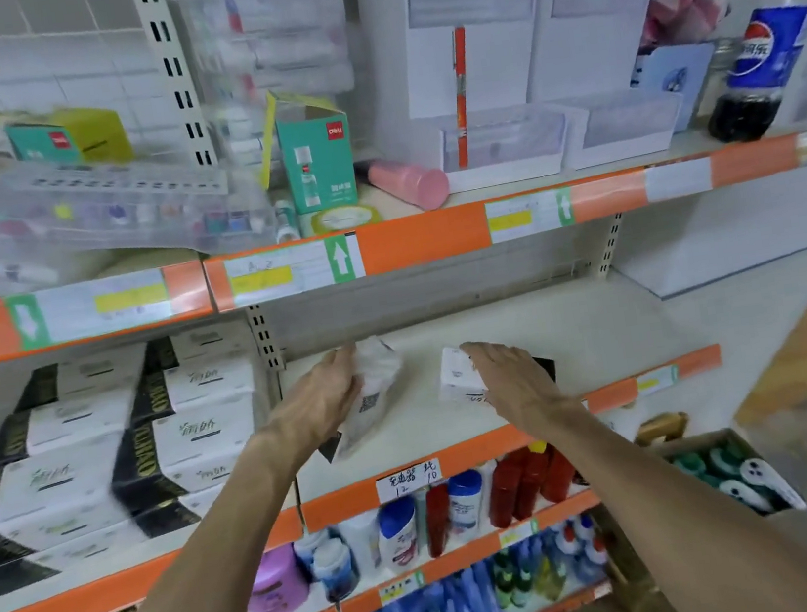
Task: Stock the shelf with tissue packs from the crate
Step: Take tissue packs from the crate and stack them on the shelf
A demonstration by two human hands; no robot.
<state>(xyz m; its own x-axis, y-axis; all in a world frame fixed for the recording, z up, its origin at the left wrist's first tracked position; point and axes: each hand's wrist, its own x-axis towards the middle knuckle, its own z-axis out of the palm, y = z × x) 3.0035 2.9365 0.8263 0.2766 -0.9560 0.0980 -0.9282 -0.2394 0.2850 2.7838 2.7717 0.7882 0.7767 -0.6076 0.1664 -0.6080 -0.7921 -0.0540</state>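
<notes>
while left hand [320,395] grips one tissue pack [378,397], right hand [513,378] rests flat atop a second pack [458,376].

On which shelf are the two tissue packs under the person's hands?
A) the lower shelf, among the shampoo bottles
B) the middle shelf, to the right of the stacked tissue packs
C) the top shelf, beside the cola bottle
B: the left hand grips the left pack and the right hand rests on the right pack, both on the middle shelf, right of the stacked tissue packs.
</notes>
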